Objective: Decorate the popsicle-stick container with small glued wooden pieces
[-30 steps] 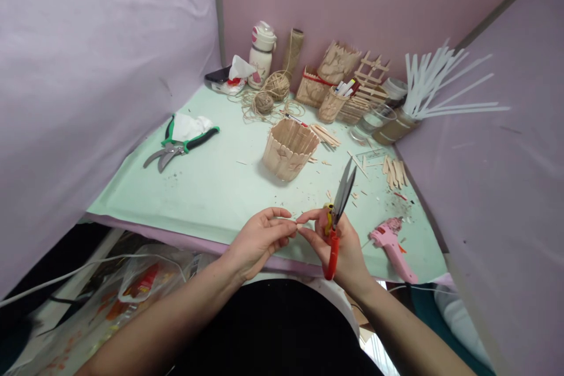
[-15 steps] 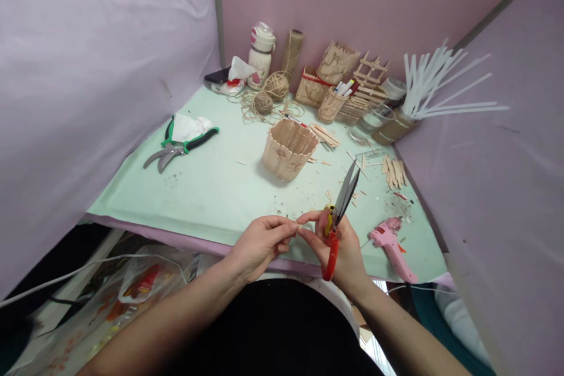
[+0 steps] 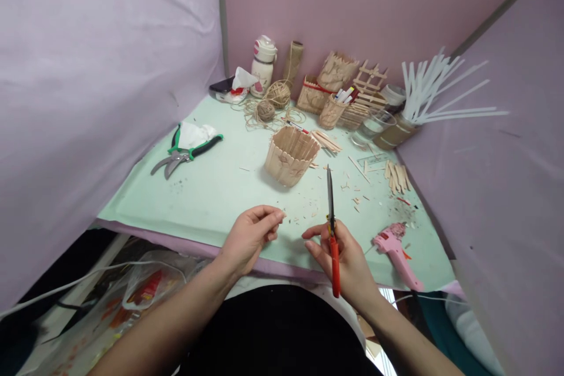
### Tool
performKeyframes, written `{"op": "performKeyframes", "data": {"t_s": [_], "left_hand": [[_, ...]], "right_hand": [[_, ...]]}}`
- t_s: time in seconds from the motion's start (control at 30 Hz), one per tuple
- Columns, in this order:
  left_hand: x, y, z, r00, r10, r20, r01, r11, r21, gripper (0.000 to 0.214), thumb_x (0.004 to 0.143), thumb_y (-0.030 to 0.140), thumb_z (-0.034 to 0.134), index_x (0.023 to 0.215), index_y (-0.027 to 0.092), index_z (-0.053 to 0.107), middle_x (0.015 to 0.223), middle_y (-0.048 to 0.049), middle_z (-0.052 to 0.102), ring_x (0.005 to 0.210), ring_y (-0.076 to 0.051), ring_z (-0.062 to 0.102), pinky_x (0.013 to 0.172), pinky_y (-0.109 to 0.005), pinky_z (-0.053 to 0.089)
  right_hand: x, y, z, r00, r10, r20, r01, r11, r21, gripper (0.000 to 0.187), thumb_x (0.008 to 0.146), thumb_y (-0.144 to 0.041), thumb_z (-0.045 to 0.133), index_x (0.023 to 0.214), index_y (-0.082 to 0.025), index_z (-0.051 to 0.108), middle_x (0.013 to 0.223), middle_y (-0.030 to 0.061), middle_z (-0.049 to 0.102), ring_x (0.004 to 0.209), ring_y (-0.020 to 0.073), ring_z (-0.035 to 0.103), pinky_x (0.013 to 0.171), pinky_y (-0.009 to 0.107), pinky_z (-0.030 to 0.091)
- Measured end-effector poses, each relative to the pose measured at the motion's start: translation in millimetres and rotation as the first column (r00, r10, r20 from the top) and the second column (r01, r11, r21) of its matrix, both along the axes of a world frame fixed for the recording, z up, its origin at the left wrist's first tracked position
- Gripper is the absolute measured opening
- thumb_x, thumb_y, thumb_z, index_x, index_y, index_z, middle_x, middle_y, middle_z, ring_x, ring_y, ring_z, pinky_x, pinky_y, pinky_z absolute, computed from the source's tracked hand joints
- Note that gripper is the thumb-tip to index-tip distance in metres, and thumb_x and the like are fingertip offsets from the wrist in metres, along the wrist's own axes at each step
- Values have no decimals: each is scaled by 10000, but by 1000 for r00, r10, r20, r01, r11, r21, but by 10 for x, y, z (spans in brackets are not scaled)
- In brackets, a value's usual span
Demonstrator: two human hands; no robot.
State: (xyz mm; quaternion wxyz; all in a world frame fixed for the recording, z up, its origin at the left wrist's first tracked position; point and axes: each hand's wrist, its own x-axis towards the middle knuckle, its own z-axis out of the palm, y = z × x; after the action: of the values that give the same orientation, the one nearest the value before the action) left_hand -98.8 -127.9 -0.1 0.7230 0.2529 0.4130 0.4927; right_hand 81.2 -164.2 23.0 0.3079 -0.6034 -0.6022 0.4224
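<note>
My left hand (image 3: 255, 234) is pinched closed above the table's front edge; whatever lies between thumb and forefinger is too small to name. In my right hand (image 3: 346, 255) are red-handled scissors (image 3: 331, 229), blades pointing away from me and nearly together. The right thumb and forefinger are apart, with nothing visible between them. Beyond both hands stands a basket-like container (image 3: 288, 167) made of wooden craft sticks, touched by neither hand. Small wood scraps (image 3: 346, 187) lie scattered to its right.
Pruning shears (image 3: 176, 158) lie at the left, a pink glue gun (image 3: 399, 252) at the right front. Cut craft sticks (image 3: 396, 176) sit near the right edge. Along the back are twine balls (image 3: 277, 95), a bottle (image 3: 263, 67), a clear cup (image 3: 372, 129) and white glue sticks (image 3: 425, 91).
My hands have moved apart from each other, the left one leftward. The scissors have turned more upright and their blades are closer together.
</note>
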Motion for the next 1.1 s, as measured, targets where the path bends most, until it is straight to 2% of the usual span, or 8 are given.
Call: {"op": "performKeyframes", "data": {"t_s": [0.17, 0.3, 0.4, 0.43, 0.67, 0.83, 0.93, 1.1], "left_hand": [[-87, 85, 7, 989, 91, -113, -85, 995, 59, 204, 679, 313, 766, 726, 144, 663, 652, 16, 557, 540, -55, 420, 513, -189, 339], [182, -51, -53, 888, 168, -429, 40, 899, 436, 94, 819, 237, 605, 811, 174, 675, 796, -25, 644, 767, -127, 578, 724, -246, 460], [477, -218, -127, 740, -113, -663, 633, 452, 629, 243, 847, 127, 484, 923, 201, 703, 973, -52, 688, 899, -158, 612, 817, -276, 477], [538, -252, -142, 685, -115, -720, 700, 376, 607, 271, 861, 114, 457, 943, 197, 701, 973, -55, 693, 895, -156, 616, 819, -274, 478], [-22, 128, 47, 562, 192, -804, 543, 648, 534, 222, 849, 331, 594, 705, 171, 652, 683, -19, 635, 643, -132, 553, 652, -250, 432], [-705, 816, 117, 168, 406, -898, 358, 824, 439, 199, 841, 242, 550, 979, 165, 670, 912, -75, 654, 782, -196, 573, 776, -325, 433], [-827, 1119, 14, 28, 358, -933, 403, 850, 338, 226, 819, 219, 552, 996, 149, 675, 942, -104, 600, 888, -238, 566, 837, -353, 423], [-787, 1236, -75, 36, 325, -945, 435, 846, 308, 63, 770, 217, 606, 780, 173, 650, 861, -87, 558, 910, -254, 533, 802, -349, 419]], "right_hand": [[46, -22, 62, 999, -34, -4, 35, 997, 68, 228, 841, -431, 595, 862, -217, 521, 766, -3, 602, 529, 104, 400, 501, 243, 376], [155, -75, 313, 993, -117, 13, 113, 978, 178, 238, 845, -404, 596, 801, -236, 432, 868, 18, 658, 540, 110, 440, 500, 250, 392], [274, -154, 533, 978, -203, 56, 182, 949, 258, 244, 844, -410, 588, 784, -246, 417, 876, 24, 665, 507, 115, 461, 452, 258, 374], [312, -184, 584, 969, -232, 80, 203, 942, 266, 243, 840, -413, 588, 780, -247, 422, 871, 27, 664, 499, 117, 467, 442, 262, 370], [410, -232, 507, 966, -216, 141, 189, 965, 183, 260, 828, -452, 575, 755, -244, 437, 805, 29, 640, 532, 136, 494, 476, 280, 395], [277, -131, 351, 991, -92, 96, 83, 992, 97, 273, 823, -455, 590, 751, -235, 444, 796, 23, 642, 600, 145, 524, 536, 272, 428], [170, -112, 300, 999, -38, 27, 37, 999, 36, 252, 838, -430, 581, 763, -235, 442, 799, 7, 636, 623, 135, 524, 566, 257, 434], [64, -132, 196, 996, 57, -61, -63, 994, -89, 223, 864, -415, 551, 793, -235, 439, 814, 0, 605, 658, 129, 499, 602, 253, 420]]}}
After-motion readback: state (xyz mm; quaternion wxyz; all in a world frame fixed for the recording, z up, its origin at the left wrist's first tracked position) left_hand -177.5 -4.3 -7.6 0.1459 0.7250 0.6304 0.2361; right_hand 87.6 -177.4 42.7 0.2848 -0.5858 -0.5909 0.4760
